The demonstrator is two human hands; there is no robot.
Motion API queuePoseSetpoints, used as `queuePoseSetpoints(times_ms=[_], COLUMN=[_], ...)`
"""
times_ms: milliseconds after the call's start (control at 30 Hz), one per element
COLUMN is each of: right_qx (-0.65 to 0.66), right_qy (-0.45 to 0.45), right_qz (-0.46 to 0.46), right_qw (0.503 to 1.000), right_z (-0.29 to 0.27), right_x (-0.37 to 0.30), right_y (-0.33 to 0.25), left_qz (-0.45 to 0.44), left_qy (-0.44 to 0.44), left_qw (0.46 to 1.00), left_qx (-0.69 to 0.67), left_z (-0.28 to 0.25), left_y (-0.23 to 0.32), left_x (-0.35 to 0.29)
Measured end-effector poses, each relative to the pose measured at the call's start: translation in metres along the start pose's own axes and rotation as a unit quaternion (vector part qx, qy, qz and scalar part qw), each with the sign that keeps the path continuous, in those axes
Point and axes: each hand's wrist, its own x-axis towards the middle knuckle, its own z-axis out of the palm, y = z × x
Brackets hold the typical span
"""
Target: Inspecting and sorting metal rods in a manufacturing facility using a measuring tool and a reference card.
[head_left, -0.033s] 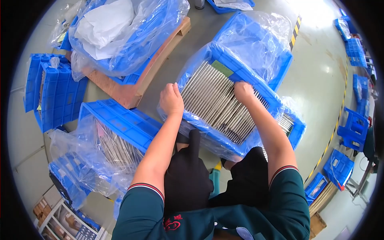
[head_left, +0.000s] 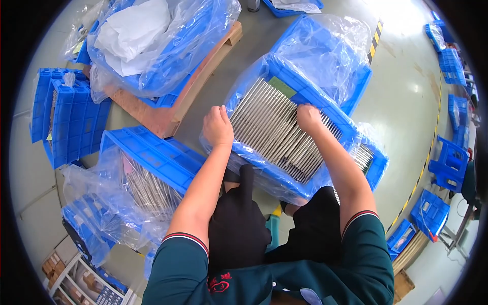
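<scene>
In front of me a blue plastic crate (head_left: 325, 104), lined with clear plastic film, holds a close row of thin silvery metal rods (head_left: 264, 127). My left hand (head_left: 218, 126) is closed at the crate's left edge, gripping the lined rim. Among the rods, toward the far side, my right hand (head_left: 308, 118) is curled with its fingers closed on them; its fingertips are hidden. A green card (head_left: 282, 87) lies by the far wall of the crate, beyond the rods.
Left of my arm, a tilted blue crate (head_left: 147, 147) holds more rods in film. Beyond it, a wooden pallet (head_left: 173, 119) carries a film-draped blue crate (head_left: 190, 76). Other crates stand under and behind mine. A blue stool (head_left: 450, 163) is at the far right.
</scene>
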Motion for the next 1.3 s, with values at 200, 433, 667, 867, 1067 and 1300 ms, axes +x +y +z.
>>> queuePoseSetpoints(times_ms=[200, 433, 667, 867, 1067, 1300], right_qx=[-0.006, -0.039, -0.009, 0.089, 0.094, 0.186], right_qy=[0.053, -0.023, 0.036, 0.136, 0.116, 0.082], right_qz=[-0.030, 0.044, 0.049, 0.000, -0.068, -0.055], right_qw=[0.998, 0.998, 0.998, 0.987, 0.986, 0.978], right_z=[-0.012, -0.030, -0.007, -0.019, -0.003, -0.002], right_x=[-0.009, -0.013, -0.030, -0.025, -0.028, -0.033], right_y=[0.000, 0.007, -0.007, 0.025, 0.027, 0.023], left_qz=[-0.004, -0.005, -0.001, -0.012, 0.009, 0.015], left_qy=[-0.011, -0.015, -0.010, -0.027, -0.004, -0.024], left_qw=[1.000, 1.000, 1.000, 1.000, 1.000, 1.000], left_qx=[0.005, 0.009, 0.000, 0.002, -0.009, 0.006], left_z=[0.000, -0.003, -0.003, -0.006, 0.000, -0.002], left_y=[-0.003, 0.002, -0.001, 0.004, -0.001, -0.003], left_x=[-0.002, -0.001, -0.001, 0.000, 0.000, 0.000])
